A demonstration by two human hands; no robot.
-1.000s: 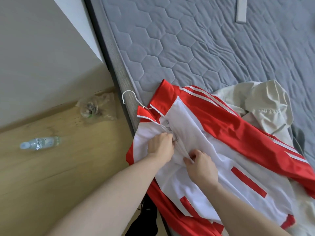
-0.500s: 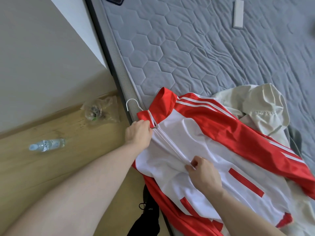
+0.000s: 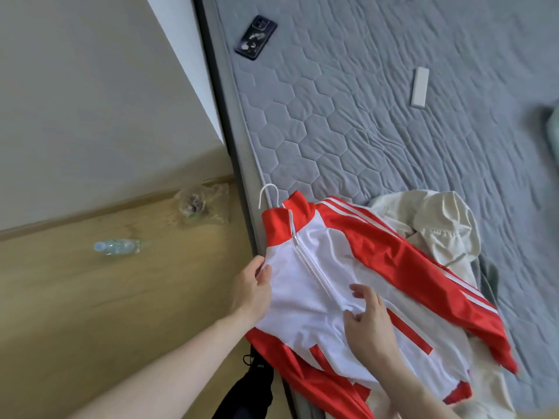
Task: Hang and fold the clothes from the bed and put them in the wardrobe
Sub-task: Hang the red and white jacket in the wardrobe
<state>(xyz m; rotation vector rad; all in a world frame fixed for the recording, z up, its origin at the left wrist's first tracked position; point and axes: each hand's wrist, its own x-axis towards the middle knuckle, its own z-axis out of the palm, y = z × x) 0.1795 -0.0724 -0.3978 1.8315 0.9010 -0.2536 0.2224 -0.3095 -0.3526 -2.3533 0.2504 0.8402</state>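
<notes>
Because the bed (image 3: 378, 122) gives a broad flat surface, the red and white jacket (image 3: 348, 285) lies spread across its near edge, zipped to the collar, one red sleeve trailing toward the floor. A cream garment (image 3: 435, 228) sits crumpled just beside it, partly under the far sleeve, probably waiting its turn. The right hand (image 3: 370, 322) rests flat on the white front beside the zip, fingers loosely spread, likely smoothing the fabric. The left hand (image 3: 251, 293) pinches the jacket's side edge between thumb and fingers, seemingly to keep it taut. The white hanger hook (image 3: 267, 193) pokes out of the collar, so lifting it toward the wardrobe looks next.
</notes>
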